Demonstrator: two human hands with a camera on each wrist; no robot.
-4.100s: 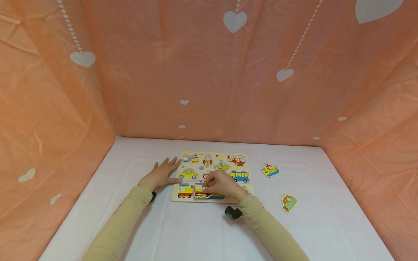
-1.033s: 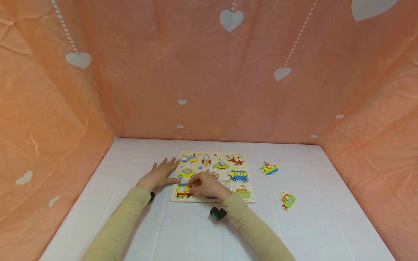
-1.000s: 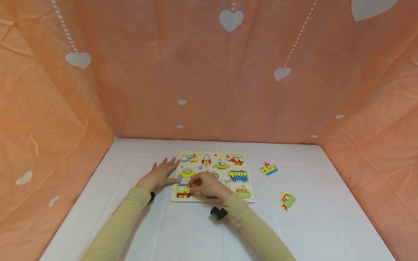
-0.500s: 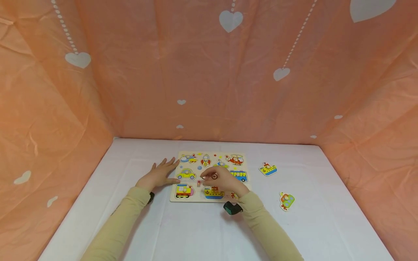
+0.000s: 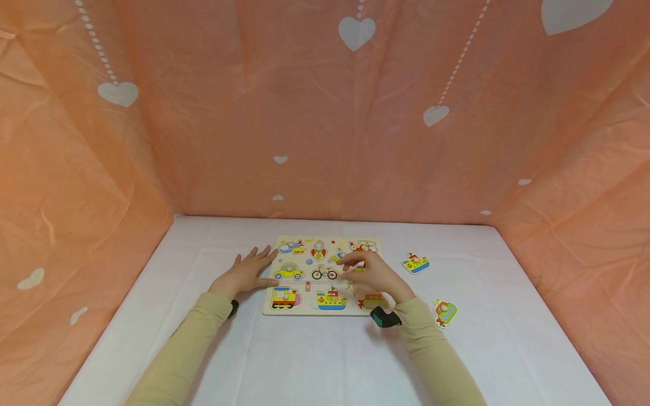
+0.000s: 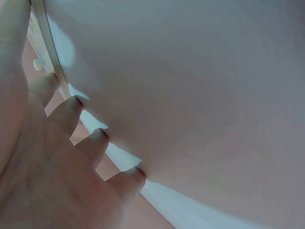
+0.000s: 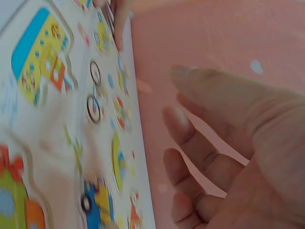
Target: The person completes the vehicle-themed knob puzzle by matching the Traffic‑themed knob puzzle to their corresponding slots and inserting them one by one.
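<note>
A wooden puzzle board (image 5: 310,313) with vehicle pictures lies on the table in the head view. My left hand (image 5: 245,274) rests spread at its left side, thumb and a fingertip touching the edge. Over the board's right part hovers my right hand (image 5: 373,273), fingers loosely bent, holding nothing; the right wrist view shows bare fingertips (image 7: 177,119). A train piece (image 5: 284,298) sits at the lower left picture; whether it lies flush I cannot tell. The ship picture (image 5: 332,299) and submarine picture (image 5: 373,300) show no knobs. My right hand partly hides the helicopter and bus.
Right of the board lie a loose ship piece (image 5: 416,263) and, nearer, a loose submarine piece (image 5: 445,313), close to the right sleeve. A white cloth covers the table (image 5: 304,361). Orange curtains (image 5: 304,113) with hearts stand behind and at both sides.
My right hand carried the train piece left to the lower left picture, let go of it and moved away to the right. The left hand has stayed at the board's edge.
</note>
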